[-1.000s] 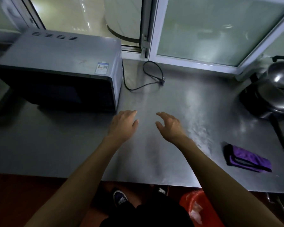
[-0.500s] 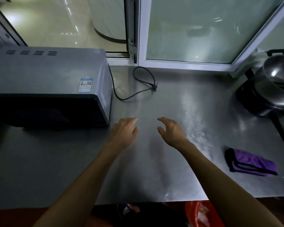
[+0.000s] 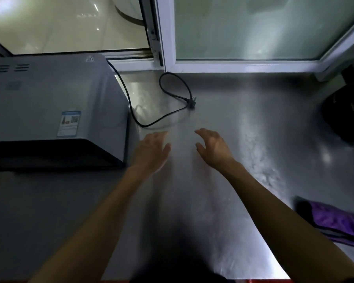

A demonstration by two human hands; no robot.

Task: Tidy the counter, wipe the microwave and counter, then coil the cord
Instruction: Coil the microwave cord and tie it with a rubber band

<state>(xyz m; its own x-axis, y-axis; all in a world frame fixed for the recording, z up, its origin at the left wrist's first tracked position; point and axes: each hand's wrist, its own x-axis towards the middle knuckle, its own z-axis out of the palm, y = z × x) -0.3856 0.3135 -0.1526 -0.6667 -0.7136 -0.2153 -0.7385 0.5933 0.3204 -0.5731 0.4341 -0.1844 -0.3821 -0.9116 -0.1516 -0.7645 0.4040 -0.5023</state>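
Now | hands [image 3: 182, 150] empty (fingers spread) | cord [image 3: 172, 99] beyond, uncoiled

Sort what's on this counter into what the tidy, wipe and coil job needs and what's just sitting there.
Needed for the job:
- microwave
- counter
- cord, lying loose with its plug unplugged
- purple cloth, folded at the right
- left hand and right hand, both empty

Just sitting there:
- dark pot at the far right
- window frame
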